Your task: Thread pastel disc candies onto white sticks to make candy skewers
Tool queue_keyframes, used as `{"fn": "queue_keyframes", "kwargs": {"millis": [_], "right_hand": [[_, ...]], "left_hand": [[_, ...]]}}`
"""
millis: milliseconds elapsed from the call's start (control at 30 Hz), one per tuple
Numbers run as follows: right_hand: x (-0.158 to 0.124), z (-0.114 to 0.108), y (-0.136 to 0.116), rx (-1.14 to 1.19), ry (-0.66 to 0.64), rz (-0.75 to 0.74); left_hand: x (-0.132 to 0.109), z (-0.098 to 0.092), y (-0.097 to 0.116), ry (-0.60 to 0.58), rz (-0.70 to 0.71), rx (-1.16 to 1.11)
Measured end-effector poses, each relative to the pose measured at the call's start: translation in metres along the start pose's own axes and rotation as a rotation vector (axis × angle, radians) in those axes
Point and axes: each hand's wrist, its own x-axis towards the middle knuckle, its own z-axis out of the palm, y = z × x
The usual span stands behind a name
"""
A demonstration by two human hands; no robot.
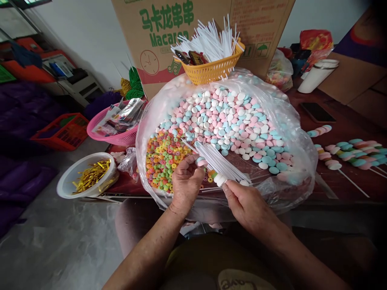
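Between the thumb and fingers of my left hand (188, 179) is a small blue and pink marshmallow (201, 162). My right hand (248, 203) is closed on a marshmallow skewer (220, 179), whose white pieces and a few coloured rings show at its tip end. Most of its stick is hidden by the fingers. Just beyond both hands lies a bundle of white sticks (222, 161). To the left are colourful ring candies (165, 157), and behind spreads a heap of pink, white and blue marshmallows (229, 117), all in a large clear plastic bag (302, 161).
An orange basket (211, 70) of white sticks stands behind the bag, before a cardboard box (205, 12). At left are a pink basket (121, 139) of packets and a bowl (63, 183) of gold ties. Finished-looking skewers (359, 153), a phone (317, 112) and a tumbler (319, 76) lie right.
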Motion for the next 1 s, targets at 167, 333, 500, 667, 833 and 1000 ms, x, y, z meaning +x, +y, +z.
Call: {"fn": "queue_keyframes", "kwargs": {"millis": [167, 333, 500, 667, 833, 1000], "right_hand": [[-0.001, -0.002, -0.005, -0.058, -0.015, 0.015], [-0.001, 0.002, -0.008, -0.176, -0.034, 0.018], [0.001, 0.017, -0.012, -0.317, -0.012, 0.017], [0.002, 0.026, -0.014, -0.317, -0.055, 0.018], [0.007, 0.032, -0.009, -0.25, -0.048, 0.07], [0.017, 0.039, 0.001, -0.055, 0.048, 0.042]], "left_hand": [[-0.005, -0.005, -0.003, 0.01, 0.117, 0.184], [-0.009, -0.009, -0.011, -0.022, 0.218, 0.432], [-0.014, -0.004, -0.016, 0.068, 0.187, 0.454], [-0.012, -0.006, -0.016, 0.058, 0.484, 0.624], [-0.008, -0.011, -0.02, -0.038, 0.634, 0.715], [-0.003, -0.009, -0.013, -0.08, 0.27, 0.534]]}}
